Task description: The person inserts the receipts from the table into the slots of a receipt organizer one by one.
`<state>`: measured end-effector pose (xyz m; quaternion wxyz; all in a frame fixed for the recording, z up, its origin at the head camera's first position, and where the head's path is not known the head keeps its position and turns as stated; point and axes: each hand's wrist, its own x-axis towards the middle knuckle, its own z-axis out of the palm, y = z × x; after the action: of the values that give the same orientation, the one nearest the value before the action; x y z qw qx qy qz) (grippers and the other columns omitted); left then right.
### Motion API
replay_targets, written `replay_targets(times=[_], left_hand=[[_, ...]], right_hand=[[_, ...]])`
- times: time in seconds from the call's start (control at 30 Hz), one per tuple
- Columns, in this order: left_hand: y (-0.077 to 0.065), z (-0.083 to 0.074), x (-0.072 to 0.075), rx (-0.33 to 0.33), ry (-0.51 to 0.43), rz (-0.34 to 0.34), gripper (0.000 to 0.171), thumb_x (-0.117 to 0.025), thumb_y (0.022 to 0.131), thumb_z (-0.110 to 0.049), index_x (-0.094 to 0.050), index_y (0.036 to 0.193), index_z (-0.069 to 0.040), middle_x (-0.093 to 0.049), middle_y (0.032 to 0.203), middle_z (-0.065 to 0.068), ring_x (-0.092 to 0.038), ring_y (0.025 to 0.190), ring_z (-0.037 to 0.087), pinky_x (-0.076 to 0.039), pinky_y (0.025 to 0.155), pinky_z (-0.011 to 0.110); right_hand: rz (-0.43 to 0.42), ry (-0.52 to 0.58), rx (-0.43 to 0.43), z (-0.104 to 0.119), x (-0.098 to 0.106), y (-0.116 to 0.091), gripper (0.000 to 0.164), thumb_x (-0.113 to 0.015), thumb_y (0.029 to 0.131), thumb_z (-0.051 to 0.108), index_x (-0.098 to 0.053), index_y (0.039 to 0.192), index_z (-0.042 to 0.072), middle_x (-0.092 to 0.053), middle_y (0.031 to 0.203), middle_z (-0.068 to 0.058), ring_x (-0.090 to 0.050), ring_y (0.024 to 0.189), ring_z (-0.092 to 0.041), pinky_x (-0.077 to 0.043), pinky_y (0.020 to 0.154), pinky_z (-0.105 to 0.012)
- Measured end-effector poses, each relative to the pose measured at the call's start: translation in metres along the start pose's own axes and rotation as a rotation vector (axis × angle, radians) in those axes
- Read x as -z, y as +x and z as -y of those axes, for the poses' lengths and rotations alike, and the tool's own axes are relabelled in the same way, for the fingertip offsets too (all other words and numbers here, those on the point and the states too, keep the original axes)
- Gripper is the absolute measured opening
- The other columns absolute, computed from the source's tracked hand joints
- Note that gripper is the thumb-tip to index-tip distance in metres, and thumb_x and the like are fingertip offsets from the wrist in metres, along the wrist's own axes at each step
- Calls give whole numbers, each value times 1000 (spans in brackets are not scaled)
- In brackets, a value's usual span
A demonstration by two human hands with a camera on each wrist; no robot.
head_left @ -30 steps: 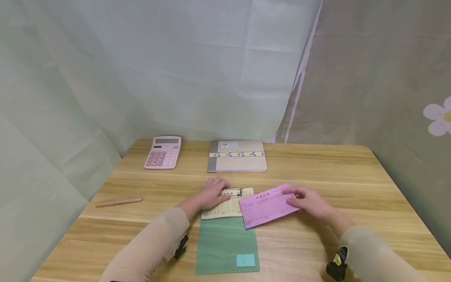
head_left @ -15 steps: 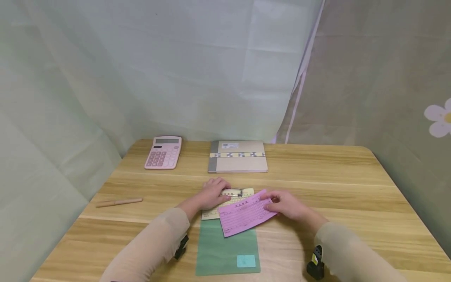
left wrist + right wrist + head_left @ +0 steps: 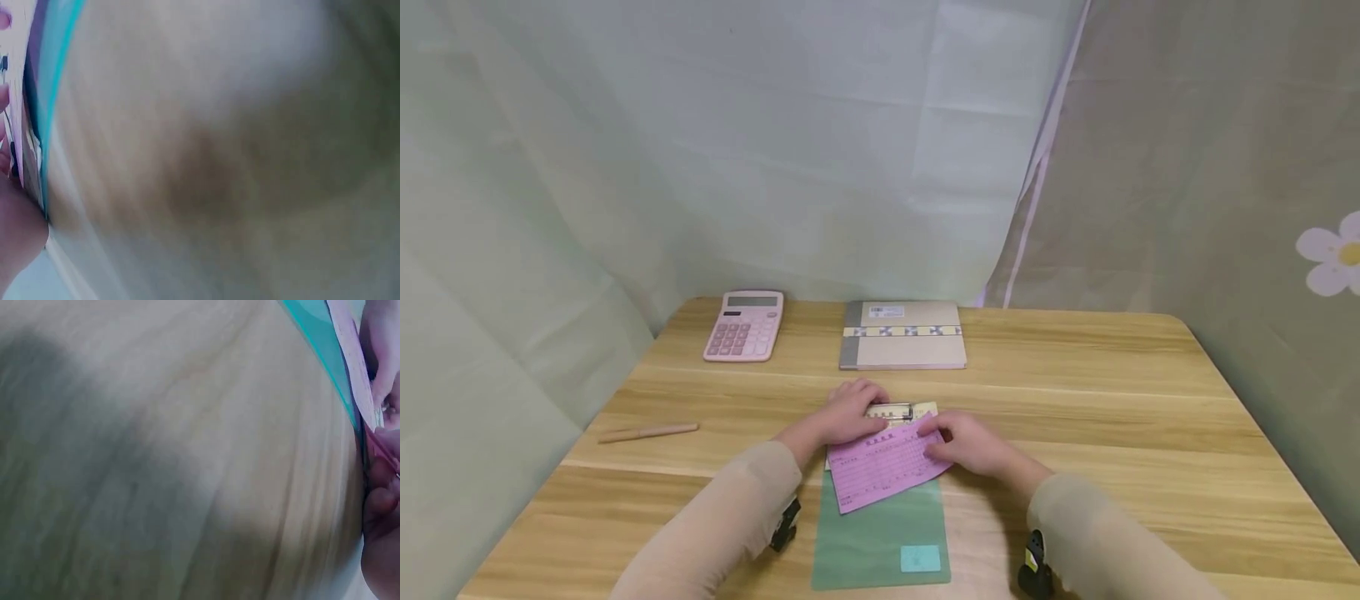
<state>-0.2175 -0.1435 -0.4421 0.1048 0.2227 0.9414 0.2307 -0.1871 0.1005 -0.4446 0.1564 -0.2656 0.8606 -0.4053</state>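
Note:
A translucent green clipboard [image 3: 880, 537] lies on the wooden table, with a pale blue label [image 3: 920, 558] near its lower right corner. My left hand [image 3: 847, 414] grips its top edge, thumb by the wire clip [image 3: 891, 411]. Under the clip sits a yellow printed form [image 3: 930, 408], now mostly covered. My right hand [image 3: 973, 444] pinches a pink printed form [image 3: 883, 468] by its right end. That form lies slanted over the yellow one, its upper left edge beside my left thumb. In the right wrist view, the pink form [image 3: 350, 356] passes close to both hands.
A pink calculator [image 3: 745, 327] stands at the back left. Behind the clipboard lies a grey-spined notebook [image 3: 904, 350] with a patterned band. A tan pen [image 3: 649, 432] rests on the left side of the table [image 3: 1112, 400]. Pale curtains hang behind.
My right hand has carried the pink form leftward, from the clipboard's right side to over the yellow form. My left hand has stayed at the clip.

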Motion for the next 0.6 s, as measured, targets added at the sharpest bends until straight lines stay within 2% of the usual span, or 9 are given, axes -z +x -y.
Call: replay_targets(times=[0.23, 0.43, 0.6], left_hand=[[1, -3, 0, 15, 13, -42, 34, -67, 84, -34, -60, 113, -18, -53, 117, -1, -44, 111, 21, -28, 96, 46], [2, -3, -2, -2, 38, -58, 32, -69, 83, -34, -61, 109, -17, -56, 112, -2, -46, 109, 20, -29, 94, 44], [2, -3, -2, -48, 69, -83, 29, -69, 83, -30, -62, 106, -15, -57, 109, -1, -48, 107, 21, -30, 93, 44]], right_hand=[[-60, -116, 34, 1, -9, 0, 33, -69, 82, 14, -64, 113, 3, -60, 106, -8, -53, 92, -17, -44, 80, -37], [-101, -181, 1, 4, -15, -3, 34, -71, 82, 20, -64, 112, 6, -57, 109, -9, -54, 90, -17, -46, 78, -36], [-114, -209, -13, 7, -17, -3, 35, -72, 81, 22, -64, 112, 8, -56, 109, -9, -54, 87, -15, -46, 76, -35]])
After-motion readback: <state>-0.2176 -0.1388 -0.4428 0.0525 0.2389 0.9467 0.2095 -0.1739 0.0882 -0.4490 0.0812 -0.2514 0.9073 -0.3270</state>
